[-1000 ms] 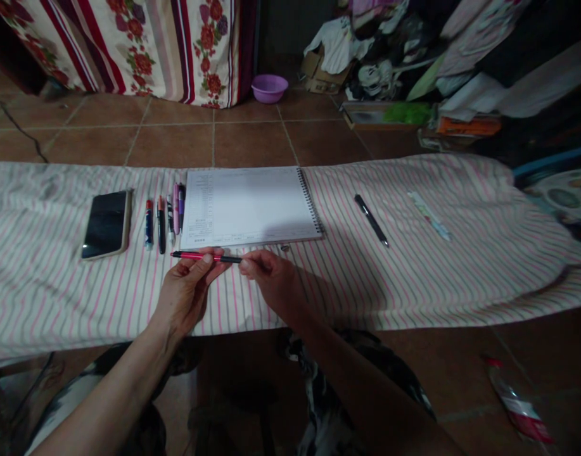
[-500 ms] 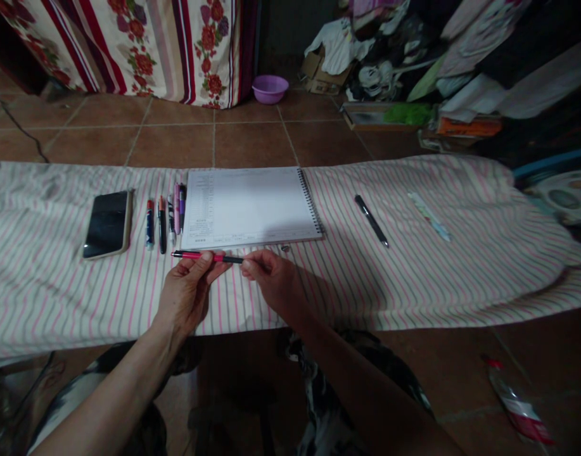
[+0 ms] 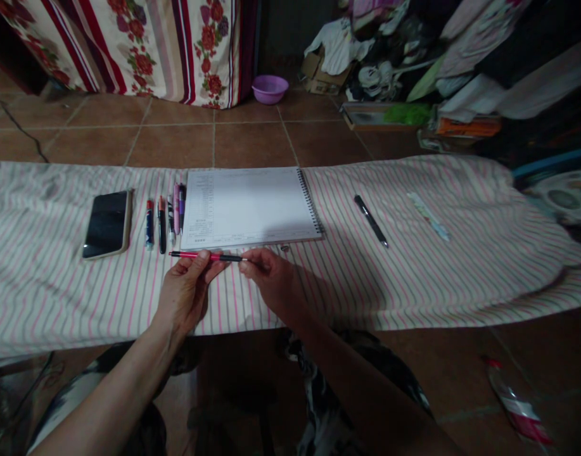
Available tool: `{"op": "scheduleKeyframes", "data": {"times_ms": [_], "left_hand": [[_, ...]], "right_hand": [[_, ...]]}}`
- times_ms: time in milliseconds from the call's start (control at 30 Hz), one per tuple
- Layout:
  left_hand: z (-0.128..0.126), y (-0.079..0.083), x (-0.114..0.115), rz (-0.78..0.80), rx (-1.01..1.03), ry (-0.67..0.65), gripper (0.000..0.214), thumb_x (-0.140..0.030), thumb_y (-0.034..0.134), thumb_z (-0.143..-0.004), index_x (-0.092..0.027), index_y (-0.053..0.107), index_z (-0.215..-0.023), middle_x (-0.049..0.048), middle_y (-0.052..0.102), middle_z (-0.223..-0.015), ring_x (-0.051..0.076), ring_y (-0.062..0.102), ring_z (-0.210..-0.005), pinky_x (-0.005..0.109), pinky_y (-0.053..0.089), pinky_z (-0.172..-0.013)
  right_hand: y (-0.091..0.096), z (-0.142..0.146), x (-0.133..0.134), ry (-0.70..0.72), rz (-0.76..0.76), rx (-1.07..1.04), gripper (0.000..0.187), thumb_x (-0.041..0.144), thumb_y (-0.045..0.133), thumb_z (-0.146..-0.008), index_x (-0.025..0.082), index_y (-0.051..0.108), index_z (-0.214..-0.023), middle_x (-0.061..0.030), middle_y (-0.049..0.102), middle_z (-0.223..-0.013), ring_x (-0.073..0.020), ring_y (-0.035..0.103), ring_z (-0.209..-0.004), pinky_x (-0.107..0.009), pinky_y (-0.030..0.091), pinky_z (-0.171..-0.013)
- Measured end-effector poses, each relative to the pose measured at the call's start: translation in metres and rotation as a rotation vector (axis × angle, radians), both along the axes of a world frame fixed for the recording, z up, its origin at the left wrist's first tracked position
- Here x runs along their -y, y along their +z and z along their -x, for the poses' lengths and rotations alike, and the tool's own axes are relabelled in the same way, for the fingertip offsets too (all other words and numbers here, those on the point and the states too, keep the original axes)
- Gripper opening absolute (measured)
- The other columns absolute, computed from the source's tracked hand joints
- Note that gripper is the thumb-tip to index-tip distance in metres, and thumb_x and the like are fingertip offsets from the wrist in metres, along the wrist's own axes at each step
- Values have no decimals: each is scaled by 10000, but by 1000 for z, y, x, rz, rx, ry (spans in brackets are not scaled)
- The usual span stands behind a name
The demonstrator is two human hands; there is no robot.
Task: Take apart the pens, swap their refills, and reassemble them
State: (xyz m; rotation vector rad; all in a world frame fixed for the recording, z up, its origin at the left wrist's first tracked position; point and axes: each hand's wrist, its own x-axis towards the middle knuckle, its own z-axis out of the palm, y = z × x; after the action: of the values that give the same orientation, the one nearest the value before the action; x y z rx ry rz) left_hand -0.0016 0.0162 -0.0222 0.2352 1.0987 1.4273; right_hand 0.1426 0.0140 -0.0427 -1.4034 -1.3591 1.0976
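A red and black pen (image 3: 184, 254) lies level just in front of the notebook, pinched between the thumb and fingers of my left hand (image 3: 188, 285). Its black grip and pale tip point to the right. My right hand (image 3: 271, 278) is closed in a pinch at that tip end; whether its fingers hold the tip or only touch it is hard to see. Behind both hands lies an open spiral notebook (image 3: 256, 206) with a blank white page. A small dark metallic piece (image 3: 284, 248) rests at its front edge.
Several pens (image 3: 162, 225) line up left of the notebook, then a phone (image 3: 107, 225). To the right lie a black pen (image 3: 370, 220) and a pale patterned strip (image 3: 427, 216). A striped cloth (image 3: 485, 253) covers the surface. A bottle (image 3: 521, 402) lies on the floor.
The red and black pen has shifted slightly left along with my left hand. More of its tip end now shows beside my right fingertips.
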Motion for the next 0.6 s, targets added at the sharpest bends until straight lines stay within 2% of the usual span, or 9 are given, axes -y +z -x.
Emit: {"op": "scheduleKeyframes", "data": {"times_ms": [367,600], "left_hand": [[-1,1,-1,18,-14,17,121,-35,600,-753,-71,659,-653,57,692,-699,117,649,-662,256,572,-699],[-1,1,0,8,-30,-5,75,-49,617,-746,-71,662,-690,60,694,-718,126,651,-697,278,566,-739]], "right_hand": [[2,-2,0,-20,-40,54,110,268,589,-752,191,631,-819,-7,685,-743,-142,634,-672,-248,487,-664],[1,-1,0,2,-40,71,107,271,581,-759,197,628,-820,-1,683,-742,-139,630,-669,-244,480,-651]]}}
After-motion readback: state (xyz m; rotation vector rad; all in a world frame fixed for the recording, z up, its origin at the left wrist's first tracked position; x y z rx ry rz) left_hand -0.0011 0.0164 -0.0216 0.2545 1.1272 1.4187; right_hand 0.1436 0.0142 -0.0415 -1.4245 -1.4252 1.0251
